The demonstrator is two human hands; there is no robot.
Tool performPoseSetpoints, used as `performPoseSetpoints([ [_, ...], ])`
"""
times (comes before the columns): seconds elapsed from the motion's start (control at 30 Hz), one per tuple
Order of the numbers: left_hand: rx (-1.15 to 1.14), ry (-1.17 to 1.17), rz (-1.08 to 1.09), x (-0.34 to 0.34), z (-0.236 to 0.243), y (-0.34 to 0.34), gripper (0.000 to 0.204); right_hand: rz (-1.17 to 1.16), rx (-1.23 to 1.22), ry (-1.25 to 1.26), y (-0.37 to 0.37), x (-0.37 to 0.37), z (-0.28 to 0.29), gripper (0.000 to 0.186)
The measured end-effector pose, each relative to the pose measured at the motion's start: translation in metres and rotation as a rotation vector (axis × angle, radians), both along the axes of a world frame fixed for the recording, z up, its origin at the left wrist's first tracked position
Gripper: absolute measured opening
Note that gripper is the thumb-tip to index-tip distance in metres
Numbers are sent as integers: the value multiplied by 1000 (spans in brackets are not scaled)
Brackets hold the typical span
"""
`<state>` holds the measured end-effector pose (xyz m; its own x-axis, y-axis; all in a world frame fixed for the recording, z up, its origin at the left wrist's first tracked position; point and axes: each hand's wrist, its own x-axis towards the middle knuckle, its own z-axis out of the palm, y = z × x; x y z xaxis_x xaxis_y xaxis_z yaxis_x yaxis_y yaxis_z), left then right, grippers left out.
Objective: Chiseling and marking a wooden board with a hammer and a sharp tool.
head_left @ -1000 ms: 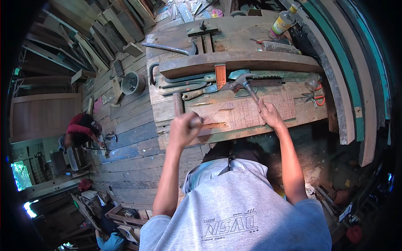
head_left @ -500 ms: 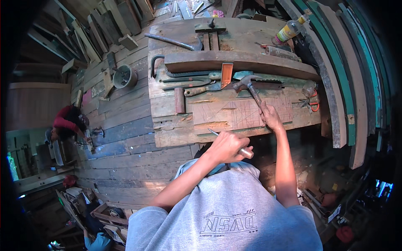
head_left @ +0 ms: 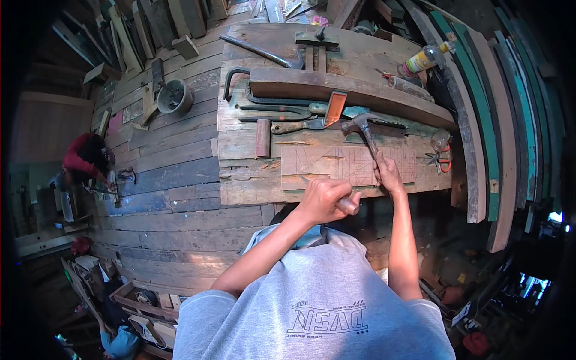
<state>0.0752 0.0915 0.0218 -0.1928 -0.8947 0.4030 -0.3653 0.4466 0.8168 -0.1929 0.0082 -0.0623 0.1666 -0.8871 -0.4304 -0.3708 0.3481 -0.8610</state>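
Note:
My left hand (head_left: pixel 326 200) is closed round a chisel, its round wooden handle (head_left: pixel 348 206) jutting out to the right and its thin blade tip showing past the far side of my fist. The tip is over the near left edge of a flat reddish board (head_left: pixel 312 161), scored with lines and splintered in places. Gripped in my right hand (head_left: pixel 390 174) is a claw hammer (head_left: pixel 370 137), its head pointing away from me over the board's far edge. An orange-and-silver try square (head_left: pixel 335 109) stands beyond the board, beside a wooden-handled tool (head_left: pixel 292 126).
A thick timber beam (head_left: pixel 354 93) crosses the workbench (head_left: pixel 246 192). Near it lie a wooden mallet-like block (head_left: pixel 263 138), orange-handled scissors (head_left: pixel 444 165) and a bottle (head_left: pixel 423 60). Planks (head_left: pixel 480 120) line the right side. Left, a bucket (head_left: pixel 174 97) and a crouching person (head_left: pixel 84 159) are on the floor.
My left hand has moved forward with the chisel, bringing its tip over the board's near edge. The hammer stays in my right hand at the board. The whole view has shifted slightly.

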Motion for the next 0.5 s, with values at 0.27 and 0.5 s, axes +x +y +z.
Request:
performPoseSetpoints([
  [0.27, -37, 41, 132, -4, -9, -12, 47, 7, 7, -19, -1, -1, -1, 61],
  [0.5, -90, 66, 101, -16, -6, -28, 33, -29, 18, 14, 0, 2, 4, 62],
])
